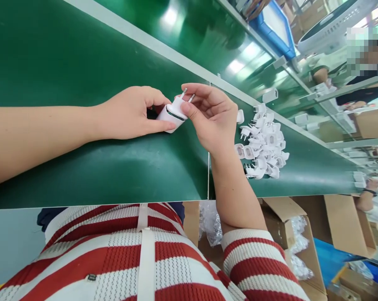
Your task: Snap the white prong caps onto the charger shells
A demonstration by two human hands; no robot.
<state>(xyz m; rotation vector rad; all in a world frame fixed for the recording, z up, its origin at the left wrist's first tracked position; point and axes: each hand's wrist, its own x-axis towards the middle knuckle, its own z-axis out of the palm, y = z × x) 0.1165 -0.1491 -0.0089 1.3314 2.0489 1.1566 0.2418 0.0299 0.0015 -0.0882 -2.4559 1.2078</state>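
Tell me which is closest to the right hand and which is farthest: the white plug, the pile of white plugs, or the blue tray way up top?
From the right hand, in the head view:
1. White plug: pinched between both hands, touching its fingers.
2. Pile of white plugs: on the green belt, just beyond the wrist.
3. Blue tray: far off, across the belt at the top.

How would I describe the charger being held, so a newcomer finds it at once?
On the green belt, look left of the heap of white plugs. The charger is the one lifted between the left hand and right hand, its two metal pins pointing up, unlike the loose ones lying flat.
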